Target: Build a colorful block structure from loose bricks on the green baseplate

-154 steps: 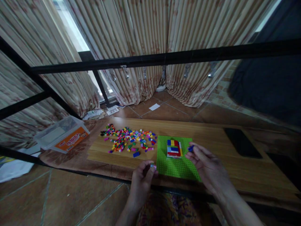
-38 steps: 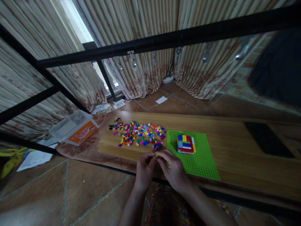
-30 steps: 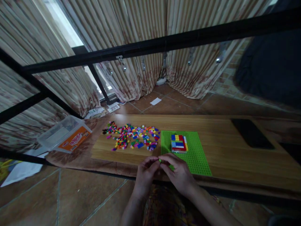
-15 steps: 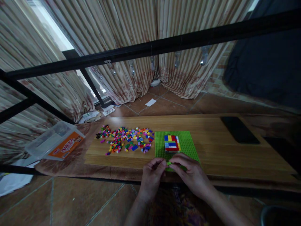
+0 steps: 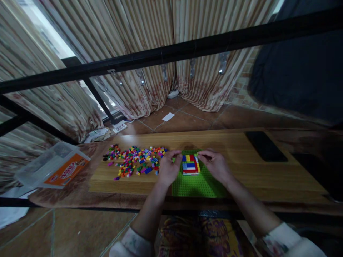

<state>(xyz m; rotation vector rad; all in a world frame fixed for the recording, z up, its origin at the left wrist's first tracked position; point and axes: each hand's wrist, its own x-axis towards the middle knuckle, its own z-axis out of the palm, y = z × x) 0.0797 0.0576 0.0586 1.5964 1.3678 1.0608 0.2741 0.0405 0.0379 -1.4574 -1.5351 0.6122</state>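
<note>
A block build (image 5: 190, 165) of red, blue, yellow and white bricks sits on the green studded baseplate (image 5: 197, 187). At its right far corner, my right hand (image 5: 215, 165) pinches a small lime-green brick (image 5: 196, 155) between thumb and fingertips. My left hand (image 5: 169, 168) is beside the build's left side, its fingers closed in a pinch. A small lime-green piece (image 5: 173, 160) shows between those fingers, partly hidden.
Loose coloured bricks (image 5: 134, 159) lie spread on the wooden board (image 5: 112, 185) to the left. Beyond them stands a clear plastic box (image 5: 40, 164) with an orange label. A dark flat phone-like object (image 5: 265, 146) lies at the right. A black rail (image 5: 150, 57) crosses above.
My hands were together at the baseplate's near edge over a small lime-green piece. They have moved apart and forward, one to each side of the build. The view has shifted slightly.
</note>
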